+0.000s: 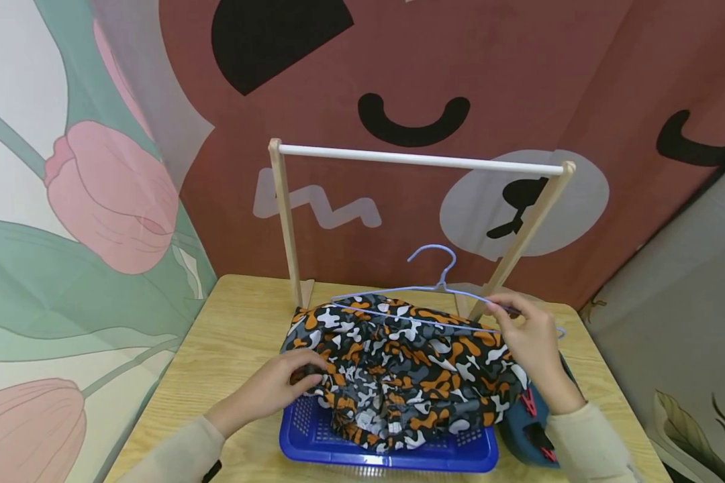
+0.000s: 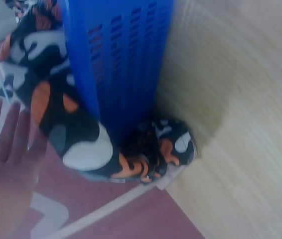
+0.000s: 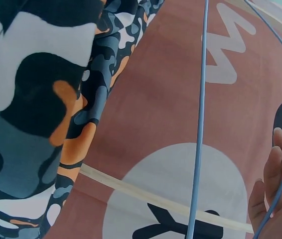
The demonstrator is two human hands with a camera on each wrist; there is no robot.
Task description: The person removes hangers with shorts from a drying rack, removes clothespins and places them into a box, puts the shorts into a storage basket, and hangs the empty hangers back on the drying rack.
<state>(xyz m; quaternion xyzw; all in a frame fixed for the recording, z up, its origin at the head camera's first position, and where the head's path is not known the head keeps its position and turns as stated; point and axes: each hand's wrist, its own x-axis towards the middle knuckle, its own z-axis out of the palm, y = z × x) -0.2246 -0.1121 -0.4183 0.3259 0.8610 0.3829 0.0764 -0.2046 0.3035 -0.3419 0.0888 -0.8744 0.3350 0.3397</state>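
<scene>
My right hand pinches the right shoulder of a light blue hanger. In the right wrist view the hanger's lower bar runs apart from the cloth. A camouflage garment in black, grey, white and orange lies bunched over a blue basket, behind the hanger's bottom edge in the head view. At the garment's left side is my left hand, thumb and fingers apart by the fabric. The left wrist view shows extended fingers beside the cloth, which drapes down the basket's outer wall.
Behind the basket stands a wooden rack with a white rail. Right of the basket, partly under my right arm, is a dark teal item with red clips. A patterned cloth backdrop rises behind the wooden table.
</scene>
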